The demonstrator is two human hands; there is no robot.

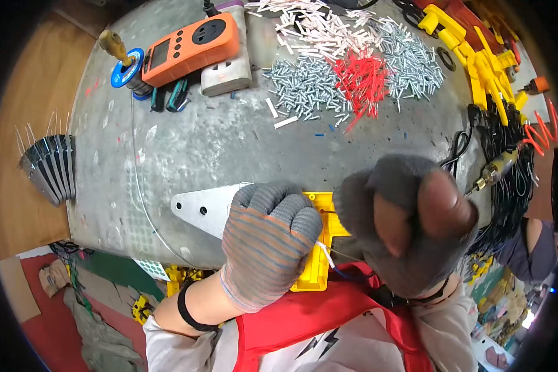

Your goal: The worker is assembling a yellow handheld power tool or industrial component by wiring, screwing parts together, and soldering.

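Observation:
My left hand (270, 242), in a striped grey glove, is closed over a yellow plastic housing (313, 280) at the table's near edge. From under its knuckles a tapered grey metal plate (208, 209) with holes sticks out to the left. A white-sleeved wire end (324, 248) shows by the housing, with thin wires leading right. My right hand (409, 223), in a dark grey glove with bare tips on the thumb and a finger, is raised close to the camera, right of the housing. Its fingers are curled together; anything between them is hidden.
Piles of screws (304, 87), red pins (363, 84) and white sleeves (322, 31) lie at the back. An orange meter (189, 49) rests on a power strip (226, 77), beside a wire spool (127, 74). Yellow housings (487, 68), a power screwdriver (499, 168) and black cables (508, 198) crowd the right.

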